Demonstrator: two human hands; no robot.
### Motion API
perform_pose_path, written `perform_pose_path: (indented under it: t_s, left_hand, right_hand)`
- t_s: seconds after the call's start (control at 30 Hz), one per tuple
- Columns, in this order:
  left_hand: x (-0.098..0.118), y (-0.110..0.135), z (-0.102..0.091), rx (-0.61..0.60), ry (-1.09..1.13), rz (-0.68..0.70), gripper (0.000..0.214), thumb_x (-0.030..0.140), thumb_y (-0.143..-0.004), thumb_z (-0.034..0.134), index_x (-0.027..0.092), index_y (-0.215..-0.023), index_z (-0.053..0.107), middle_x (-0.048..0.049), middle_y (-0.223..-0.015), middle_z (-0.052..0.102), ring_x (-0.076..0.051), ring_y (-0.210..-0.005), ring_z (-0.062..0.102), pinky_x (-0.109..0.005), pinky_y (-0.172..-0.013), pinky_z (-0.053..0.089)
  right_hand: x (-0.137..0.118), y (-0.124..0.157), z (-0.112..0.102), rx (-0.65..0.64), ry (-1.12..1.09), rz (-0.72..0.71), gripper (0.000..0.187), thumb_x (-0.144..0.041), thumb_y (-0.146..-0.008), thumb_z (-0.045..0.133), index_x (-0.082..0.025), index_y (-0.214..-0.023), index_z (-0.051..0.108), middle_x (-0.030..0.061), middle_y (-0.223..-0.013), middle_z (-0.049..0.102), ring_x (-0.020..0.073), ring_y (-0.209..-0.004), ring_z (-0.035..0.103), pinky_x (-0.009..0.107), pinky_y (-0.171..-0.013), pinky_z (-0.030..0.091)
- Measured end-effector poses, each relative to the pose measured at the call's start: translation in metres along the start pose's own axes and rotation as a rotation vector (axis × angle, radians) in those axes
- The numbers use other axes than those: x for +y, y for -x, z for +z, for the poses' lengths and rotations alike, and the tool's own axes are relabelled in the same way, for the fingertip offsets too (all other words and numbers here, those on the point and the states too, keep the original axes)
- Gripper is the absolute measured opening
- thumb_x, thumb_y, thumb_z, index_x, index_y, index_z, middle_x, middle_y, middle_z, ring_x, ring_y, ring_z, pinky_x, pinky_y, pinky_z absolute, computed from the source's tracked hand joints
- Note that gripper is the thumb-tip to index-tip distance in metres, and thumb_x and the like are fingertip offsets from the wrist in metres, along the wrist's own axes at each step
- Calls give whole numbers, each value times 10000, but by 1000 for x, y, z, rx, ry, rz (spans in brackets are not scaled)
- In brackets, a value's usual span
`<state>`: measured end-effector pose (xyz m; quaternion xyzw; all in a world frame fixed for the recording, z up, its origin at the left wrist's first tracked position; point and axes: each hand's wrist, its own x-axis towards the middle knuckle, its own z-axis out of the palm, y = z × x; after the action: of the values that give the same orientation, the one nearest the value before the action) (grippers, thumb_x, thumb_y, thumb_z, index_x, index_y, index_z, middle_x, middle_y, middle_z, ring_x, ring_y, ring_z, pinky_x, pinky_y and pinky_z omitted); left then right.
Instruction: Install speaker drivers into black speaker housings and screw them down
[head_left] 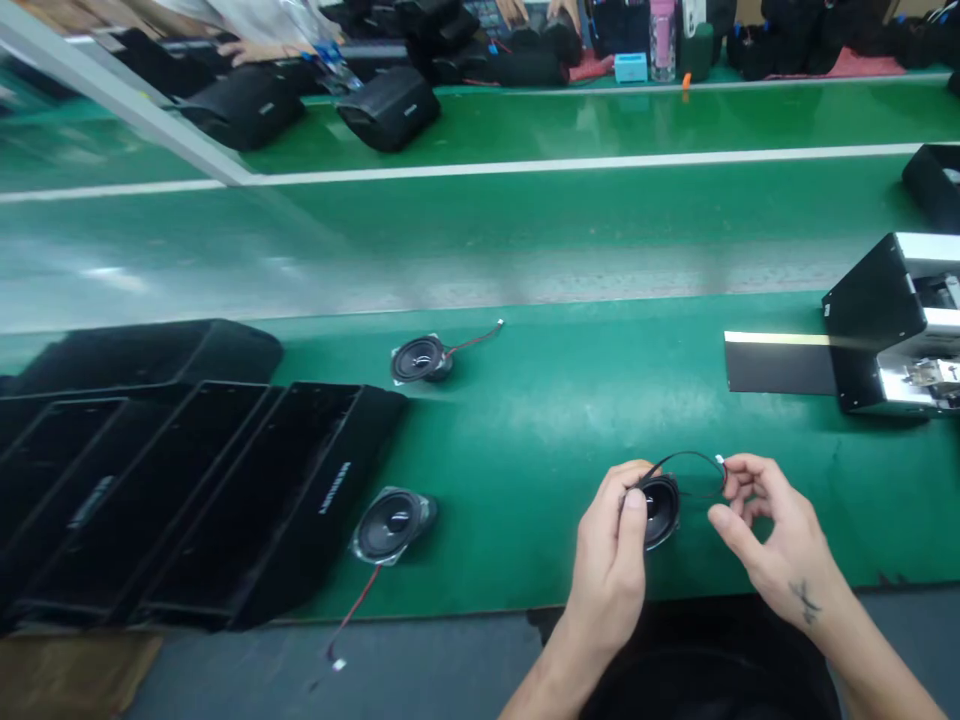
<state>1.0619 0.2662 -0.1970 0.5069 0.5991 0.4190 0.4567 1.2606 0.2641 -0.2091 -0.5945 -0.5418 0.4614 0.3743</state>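
Observation:
My left hand [613,560] is closed round a small black speaker driver [660,508] held just above the green mat near the front edge. Its black wire [686,458] loops up and over to my right hand [772,535], whose fingertips pinch the white connector [721,463] at the wire's end. Two more speaker drivers lie on the mat: one [393,525] to the left with a red and black wire trailing over the edge, another [420,359] farther back with its wire stretched to the right.
Black speaker housings [247,500] lie side by side at the left. A black and silver machine [892,325] with a black strip stands at the right. Beyond, green conveyor belts [525,230] carry black cases, with other people's hands at the far side.

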Motion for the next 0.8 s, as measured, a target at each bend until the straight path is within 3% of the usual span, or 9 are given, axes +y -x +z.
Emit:
perform_pose_path:
  t_s: [0.1, 0.2, 0.33, 0.43, 0.5, 0.63, 0.8]
  left_hand:
    - [2, 2, 5, -6, 13, 92, 401, 505, -1082, 445, 207, -1110, 712, -105, -1163, 710, -252, -1129, 656, -352, -990, 526]
    - [0, 6, 7, 10, 69, 81, 420, 549, -1065, 474, 208, -1097, 719, -112, -1194, 707, -265, -1184, 644, -370, -1034, 522]
    - [-4, 8, 3, 45, 263, -87, 490, 614, -1040, 492, 188, -1185, 687, -131, -1231, 706, -281, -1129, 667, -382, -926, 583]
    - [1, 9, -3, -41, 461, -208, 492, 627, -1005, 551, 178, -1162, 676, -126, -1169, 706, -259, -962, 671, -348, -721, 610]
    - [6, 10, -6, -116, 549, -272, 462, 617, -992, 580, 183, -1124, 672, -118, -1148, 699, -239, -898, 652, -336, -669, 602]
    - [9, 17, -11, -267, 530, -304, 499, 671, -984, 560, 201, -1120, 660, -115, -1171, 694, -254, -981, 649, -362, -797, 586]
    - [8, 26, -17, -411, 265, -282, 556, 720, -1015, 458, 228, -1197, 643, -77, -1147, 694, -244, -1072, 630, -351, -972, 511]
  right_hand:
    - [3, -8, 21, 51, -132, 81, 333, -510, -950, 680, -213, -1058, 575, 33, -894, 647, 158, -712, 626, 263, -604, 543]
    - [5, -16, 30, 36, -286, 108, 346, -552, -953, 647, -223, -941, 541, -5, -753, 588, 140, -609, 564, 257, -550, 510]
    - [7, -18, 31, 19, -346, 71, 386, -607, -971, 593, -228, -954, 523, -10, -717, 569, 148, -580, 567, 284, -545, 550]
    - [8, -19, 28, -23, -329, 40, 374, -593, -988, 575, -223, -965, 530, -3, -733, 583, 151, -594, 590, 287, -556, 571]
    - [9, -22, 24, -60, -294, 16, 345, -556, -998, 578, -212, -986, 557, -7, -732, 584, 136, -566, 571, 260, -521, 539]
    - [5, -37, 18, -176, -164, -106, 257, -435, -1026, 562, -193, -978, 635, 16, -810, 628, 108, -548, 532, 225, -484, 463]
    - [-2, -58, 12, -344, -32, -280, 187, -330, -992, 595, -201, -921, 710, 54, -890, 698, 165, -725, 636, 271, -632, 528]
